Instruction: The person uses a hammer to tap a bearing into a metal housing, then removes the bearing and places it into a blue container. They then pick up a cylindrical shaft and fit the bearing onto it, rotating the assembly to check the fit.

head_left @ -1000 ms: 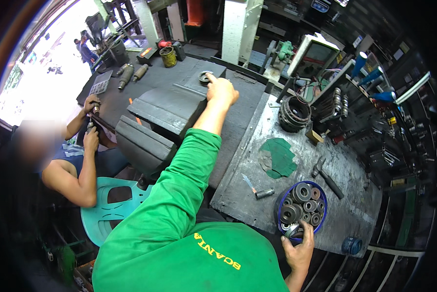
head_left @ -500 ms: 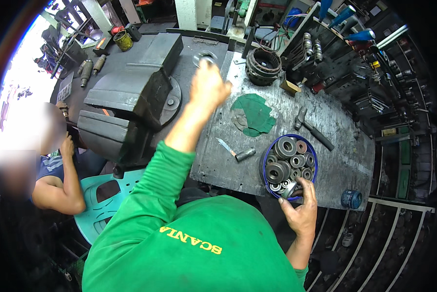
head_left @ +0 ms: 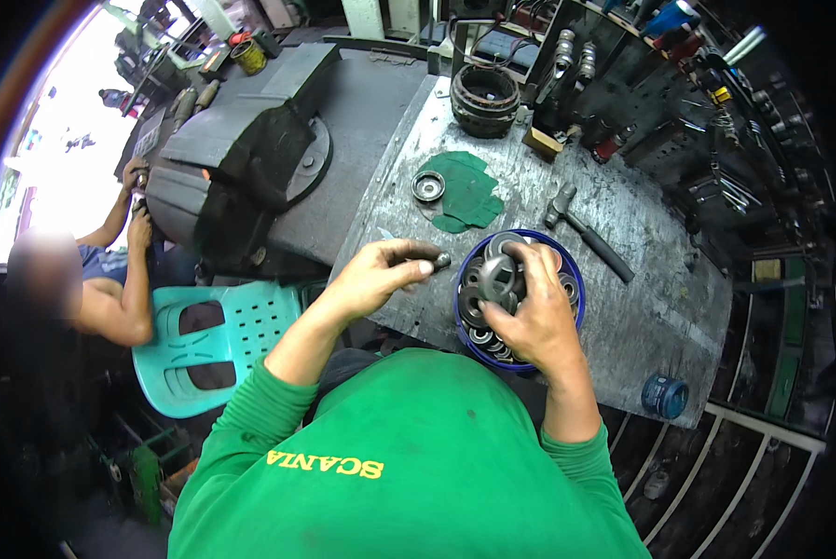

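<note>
One dark cylinder (head_left: 443, 262), pinched in your left hand (head_left: 378, 278). One metal ring (head_left: 490, 283) to its right, gripped by your right hand (head_left: 541, 321).

My camera catches harsh white glare from the upper left and a pale sheen across the worktop (head_left: 614, 335), with dimness beneath. Fisheye distortion bends the rack bars (head_left: 763, 428); the rim falls black. 1 co-worker's head (head_left: 45, 279) is blurred out.

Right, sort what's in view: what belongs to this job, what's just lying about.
Seemingly in use:
metal ring, in the right hand
short cylinder, at the left hand
blue-rimmed tub of bearings

Probably lying about:
hammer
blue jar
yellow can
</note>
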Tool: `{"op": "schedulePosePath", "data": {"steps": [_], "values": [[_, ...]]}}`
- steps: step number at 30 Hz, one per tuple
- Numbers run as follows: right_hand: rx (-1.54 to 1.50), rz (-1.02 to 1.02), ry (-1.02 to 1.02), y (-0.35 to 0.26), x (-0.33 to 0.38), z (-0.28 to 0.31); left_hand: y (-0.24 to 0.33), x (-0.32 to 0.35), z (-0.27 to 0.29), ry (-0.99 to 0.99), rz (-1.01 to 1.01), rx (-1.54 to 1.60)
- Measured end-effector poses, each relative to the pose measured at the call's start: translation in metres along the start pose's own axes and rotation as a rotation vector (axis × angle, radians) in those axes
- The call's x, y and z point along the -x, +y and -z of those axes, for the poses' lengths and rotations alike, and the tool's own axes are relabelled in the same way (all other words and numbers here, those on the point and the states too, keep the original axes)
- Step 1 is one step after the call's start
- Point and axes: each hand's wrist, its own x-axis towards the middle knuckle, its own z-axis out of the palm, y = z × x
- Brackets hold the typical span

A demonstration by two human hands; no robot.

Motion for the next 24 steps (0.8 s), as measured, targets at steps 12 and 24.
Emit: {"op": "schedulePosePath", "data": {"steps": [12,24], "values": [[-0.259,0.407,-0.367,-0.014,-0.009,-0.041,-0.030,0.103,-0.093,0.618,0.038,0.367],[-0.192,0.299,-0.763,-0.067,0.050,-0.124,-0.094,0.215,-0.116,0.776,-0.228,0.246]]}}
